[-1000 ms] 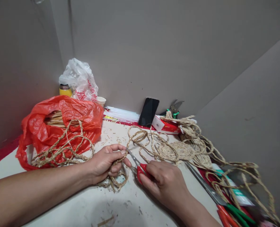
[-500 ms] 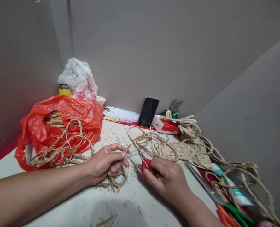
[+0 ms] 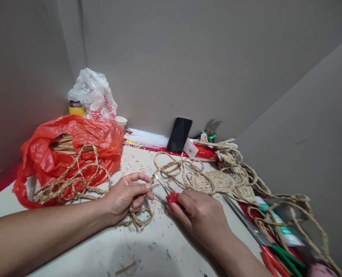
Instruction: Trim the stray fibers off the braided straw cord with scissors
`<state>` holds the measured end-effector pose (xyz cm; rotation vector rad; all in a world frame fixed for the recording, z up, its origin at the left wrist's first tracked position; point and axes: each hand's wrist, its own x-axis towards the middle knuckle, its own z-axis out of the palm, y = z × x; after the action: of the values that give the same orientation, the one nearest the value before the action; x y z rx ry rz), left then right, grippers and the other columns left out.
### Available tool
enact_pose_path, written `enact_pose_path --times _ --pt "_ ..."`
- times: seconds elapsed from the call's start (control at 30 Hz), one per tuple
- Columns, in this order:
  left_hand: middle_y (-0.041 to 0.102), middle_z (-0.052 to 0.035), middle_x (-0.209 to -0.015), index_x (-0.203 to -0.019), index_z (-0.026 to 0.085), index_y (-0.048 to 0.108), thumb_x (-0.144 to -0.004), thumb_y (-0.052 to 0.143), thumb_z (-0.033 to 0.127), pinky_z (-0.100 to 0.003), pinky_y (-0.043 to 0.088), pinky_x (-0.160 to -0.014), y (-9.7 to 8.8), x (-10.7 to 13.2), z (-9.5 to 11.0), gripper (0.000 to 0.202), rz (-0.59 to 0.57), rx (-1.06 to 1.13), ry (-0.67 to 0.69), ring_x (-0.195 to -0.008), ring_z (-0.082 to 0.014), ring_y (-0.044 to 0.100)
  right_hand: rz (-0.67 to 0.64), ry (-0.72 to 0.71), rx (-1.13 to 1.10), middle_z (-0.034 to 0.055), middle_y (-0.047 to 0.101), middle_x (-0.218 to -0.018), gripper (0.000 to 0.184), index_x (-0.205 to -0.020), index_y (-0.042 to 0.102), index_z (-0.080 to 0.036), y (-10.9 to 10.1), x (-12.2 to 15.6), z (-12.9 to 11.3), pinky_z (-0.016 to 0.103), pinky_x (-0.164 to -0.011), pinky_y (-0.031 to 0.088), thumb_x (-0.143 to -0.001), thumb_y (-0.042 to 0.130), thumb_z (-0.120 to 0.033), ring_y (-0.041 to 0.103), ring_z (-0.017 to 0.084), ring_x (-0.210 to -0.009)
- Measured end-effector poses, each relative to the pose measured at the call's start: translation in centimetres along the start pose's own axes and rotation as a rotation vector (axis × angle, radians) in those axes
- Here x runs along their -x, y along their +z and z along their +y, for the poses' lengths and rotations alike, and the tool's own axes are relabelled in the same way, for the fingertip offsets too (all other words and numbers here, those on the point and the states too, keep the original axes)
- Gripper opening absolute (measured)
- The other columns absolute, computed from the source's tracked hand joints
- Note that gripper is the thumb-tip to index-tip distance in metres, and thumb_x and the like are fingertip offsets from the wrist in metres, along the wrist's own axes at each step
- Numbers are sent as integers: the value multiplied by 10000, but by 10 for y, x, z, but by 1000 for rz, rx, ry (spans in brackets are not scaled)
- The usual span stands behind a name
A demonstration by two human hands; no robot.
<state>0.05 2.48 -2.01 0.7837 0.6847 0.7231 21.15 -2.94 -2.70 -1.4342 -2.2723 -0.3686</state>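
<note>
Between the thumb and forefinger of my left hand point(image 3: 130, 194) is a braided straw cord point(image 3: 172, 166), whose loops run off to the right across the table. My right hand point(image 3: 198, 209) is closed round the red handles of small scissors point(image 3: 165, 188). Their blades point up and left, with the tips close beside the cord at my left fingertips. Below my left hand lies another coil of braid point(image 3: 143, 218). A flat coiled straw mat point(image 3: 213, 181) rests beyond my right hand.
A red plastic bag point(image 3: 107, 134) holding straw stands at left, braided cord draped over it. A phone point(image 3: 179, 134) leans at the back, near pruning shears point(image 3: 213, 129). Large scissors point(image 3: 254, 231) and piled cord point(image 3: 292, 198) lie at right. Straw scraps dot the table point(image 3: 148, 254).
The small scissors have moved left and closer to the cord at my left fingertips, and their blades look closer together. My left hand keeps its pinch. The whole view has shifted slightly.
</note>
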Motion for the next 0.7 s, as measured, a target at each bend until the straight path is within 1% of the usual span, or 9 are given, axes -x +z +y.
enact_pose_path --times 0.17,0.33,0.47,0.6,0.7 --pt "642 9 -594 -878 170 512 -740 657 253 -154 198 -319 3 2 -1 217 54 -98 60 -299 -16 308 -20 19 -54 -14 496 -534 299 -574 536 -189 -2 -2 -1 256 -547 259 -855 508 -289 425 116 -502" --pt "619 26 -551 -861 171 513 -727 671 309 -149 193 -318 6 5 -2 248 107 -194 98 -299 -18 318 -65 19 -15 -5 512 -555 234 -616 584 -191 -8 -4 -10 273 -559 257 -806 554 -324 436 134 -511" --pt "611 29 -529 -859 168 524 -707 680 329 -149 183 -320 7 5 -3 271 109 -196 109 -296 -18 313 -107 32 17 8 537 -562 249 -616 594 -193 -9 -3 -13 281 -556 248 -813 545 -338 459 144 -514" --pt "603 32 -514 -851 159 536 -674 696 333 -152 173 -318 7 5 -4 296 120 -171 104 -293 -13 294 -161 34 26 17 562 -567 269 -599 585 -192 -8 -2 -14 277 -548 244 -829 522 -316 468 141 -505" --pt "599 34 -506 -838 157 537 -660 696 322 -154 166 -316 8 4 -3 290 138 -156 96 -287 -10 280 -148 2 49 17 559 -550 295 -573 569 -192 -8 -1 -13 279 -546 240 -843 508 -293 464 140 -495"
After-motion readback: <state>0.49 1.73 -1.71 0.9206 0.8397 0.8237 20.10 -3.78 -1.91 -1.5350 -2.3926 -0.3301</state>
